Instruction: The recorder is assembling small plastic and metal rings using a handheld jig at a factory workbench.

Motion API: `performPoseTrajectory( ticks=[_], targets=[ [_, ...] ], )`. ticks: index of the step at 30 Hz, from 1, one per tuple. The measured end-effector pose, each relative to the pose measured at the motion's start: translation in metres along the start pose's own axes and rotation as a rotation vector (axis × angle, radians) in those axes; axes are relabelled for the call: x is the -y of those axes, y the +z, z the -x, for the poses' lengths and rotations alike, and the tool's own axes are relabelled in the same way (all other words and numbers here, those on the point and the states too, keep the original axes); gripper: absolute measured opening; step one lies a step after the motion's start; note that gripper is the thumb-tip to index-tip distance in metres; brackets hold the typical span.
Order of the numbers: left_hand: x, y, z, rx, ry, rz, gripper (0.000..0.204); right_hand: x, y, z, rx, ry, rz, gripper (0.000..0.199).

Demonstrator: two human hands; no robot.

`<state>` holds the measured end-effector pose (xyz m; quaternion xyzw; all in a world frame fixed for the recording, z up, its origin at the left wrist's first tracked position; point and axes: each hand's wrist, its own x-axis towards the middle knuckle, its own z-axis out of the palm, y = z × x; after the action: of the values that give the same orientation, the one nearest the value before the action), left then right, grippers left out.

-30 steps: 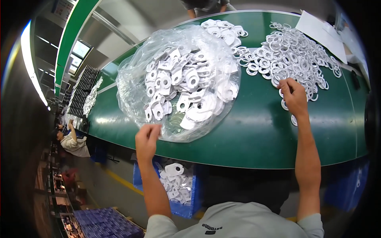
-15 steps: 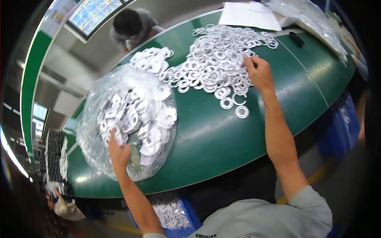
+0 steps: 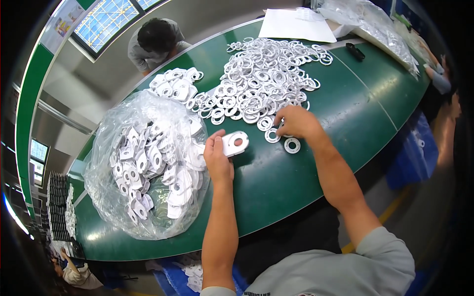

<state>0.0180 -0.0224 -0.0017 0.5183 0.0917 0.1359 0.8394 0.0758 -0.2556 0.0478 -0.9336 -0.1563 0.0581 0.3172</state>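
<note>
My left hand is closed on a flat white plate with a rounded end and a round hole, held above the table beside the bag. My right hand is bent down at the near edge of the ring pile, thumb and fingertips pinched around a white ring that the fingers partly hide. Close by on the table lie a loose flat ring and another ring. To the left, an open clear plastic bag holds many similar white plates.
A smaller heap of white plates lies behind the bag on the green table. White paper, a black object and plastic-wrapped material lie at the far right. Another person is across the table.
My left hand has left the bag and moved right, now with a white plate in it. My right hand has come nearer, from the pile's right side to the loose rings at its near edge.
</note>
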Motion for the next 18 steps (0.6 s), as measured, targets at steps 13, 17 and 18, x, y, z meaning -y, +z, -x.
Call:
performPoseTrajectory(
  ticks=[13,17,18],
  targets=[
    [0.011,0.006,0.009,0.183,0.026,-0.313,0.044,0.01,0.004,-0.005,-0.065,-0.036,-0.366,0.022],
    [0.016,0.011,0.017,0.407,-0.038,-0.306,0.034,0.023,0.022,-0.001,-0.133,-0.143,-0.413,0.021],
    [0.016,0.015,0.02,0.414,-0.042,-0.303,0.034,0.024,0.027,-0.001,-0.143,-0.19,-0.347,0.021]
  ],
)
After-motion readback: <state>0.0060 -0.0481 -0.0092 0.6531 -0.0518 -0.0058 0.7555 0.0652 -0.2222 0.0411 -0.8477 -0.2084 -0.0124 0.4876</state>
